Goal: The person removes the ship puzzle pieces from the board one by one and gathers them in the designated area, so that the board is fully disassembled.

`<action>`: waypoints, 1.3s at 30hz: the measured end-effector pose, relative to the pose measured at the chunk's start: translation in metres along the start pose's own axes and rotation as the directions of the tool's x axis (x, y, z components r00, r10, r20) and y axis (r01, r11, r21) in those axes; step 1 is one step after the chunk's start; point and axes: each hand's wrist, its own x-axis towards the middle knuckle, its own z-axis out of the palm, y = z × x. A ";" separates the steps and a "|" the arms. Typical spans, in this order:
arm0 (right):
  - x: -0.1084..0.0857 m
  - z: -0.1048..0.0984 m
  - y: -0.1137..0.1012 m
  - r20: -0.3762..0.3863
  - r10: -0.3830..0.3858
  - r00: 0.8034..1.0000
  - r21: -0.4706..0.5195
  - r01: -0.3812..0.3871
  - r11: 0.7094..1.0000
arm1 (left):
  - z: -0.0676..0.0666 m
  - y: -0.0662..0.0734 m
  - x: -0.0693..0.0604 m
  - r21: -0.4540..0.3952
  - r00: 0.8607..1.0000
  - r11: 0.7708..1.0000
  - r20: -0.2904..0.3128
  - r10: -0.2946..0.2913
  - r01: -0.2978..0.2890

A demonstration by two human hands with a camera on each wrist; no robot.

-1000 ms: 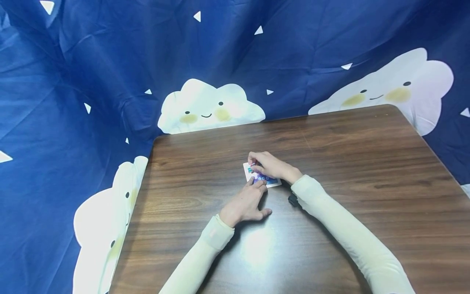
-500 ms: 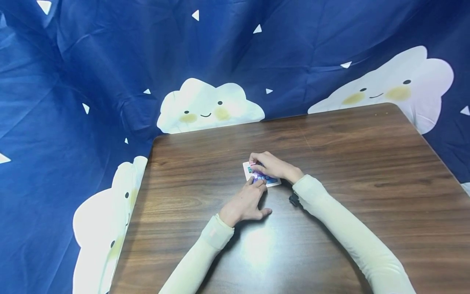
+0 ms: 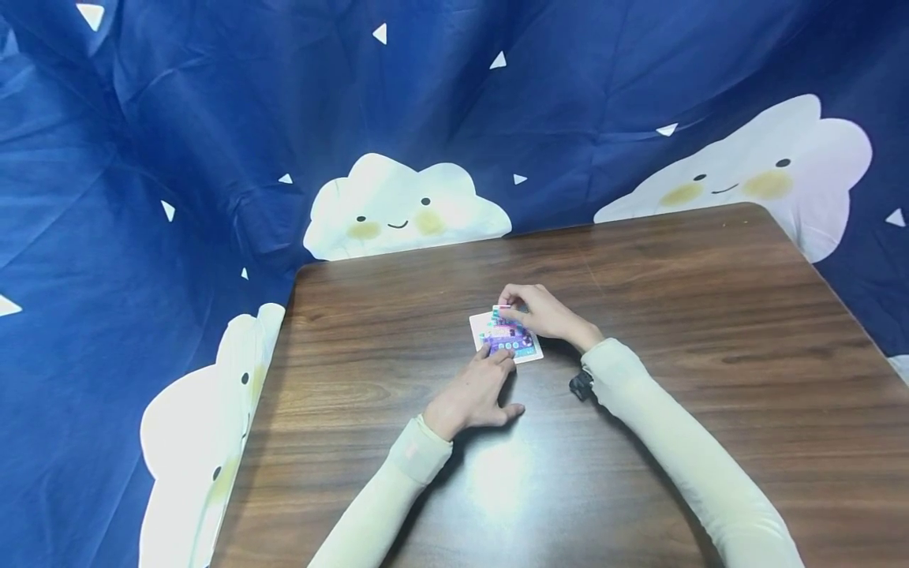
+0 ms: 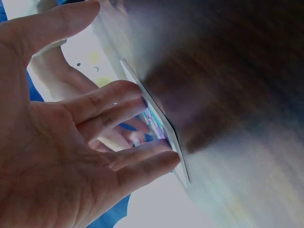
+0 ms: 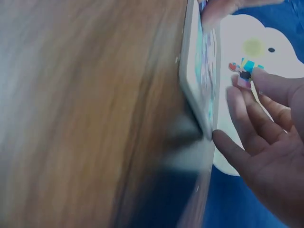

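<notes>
A thin puzzle board (image 3: 479,323) with a white border and a purple-blue picture lies on the table. My left hand (image 3: 474,394) rests its extended fingertips on the board's near edge, its thumb spread aside. In the left wrist view those fingers (image 4: 149,164) touch the board's face. My right hand (image 3: 545,313) is above the board's far side, pinching a small colourful puzzle piece (image 5: 245,72) between thumb and fingers, clear of the board. One lower finger of that hand is close to the board's corner in the right wrist view. White backing shows at the board's upper left.
The brown wooden table (image 3: 355,347) extends around the board. A dark blue cloth (image 3: 440,87) with white clouds hangs behind and at the left. A small black device (image 3: 581,385) sits at the right wrist.
My right hand has moved right and slightly away, lifting the puzzle piece off the board's upper left and uncovering white there. My left hand has stayed in place.
</notes>
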 end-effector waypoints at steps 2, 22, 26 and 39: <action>-0.003 -0.003 0.004 -0.021 0.030 0.999 0.000 -0.030 1.000 | 0.001 0.000 -0.001 -0.003 1.000 1.000 0.004 -0.001 0.001; -0.021 -0.029 0.030 -0.128 0.162 0.978 -0.031 -0.167 0.985 | 0.004 0.000 -0.004 0.011 1.000 1.000 -0.004 -0.007 0.007; -0.023 -0.034 0.035 -0.134 0.168 0.977 -0.046 -0.176 0.983 | 0.004 0.000 -0.004 0.009 1.000 1.000 -0.008 -0.007 0.007; -0.024 -0.048 0.041 -0.121 0.166 0.979 -0.113 -0.180 0.977 | 0.002 -0.003 0.000 -0.013 1.000 1.000 0.008 -0.006 0.006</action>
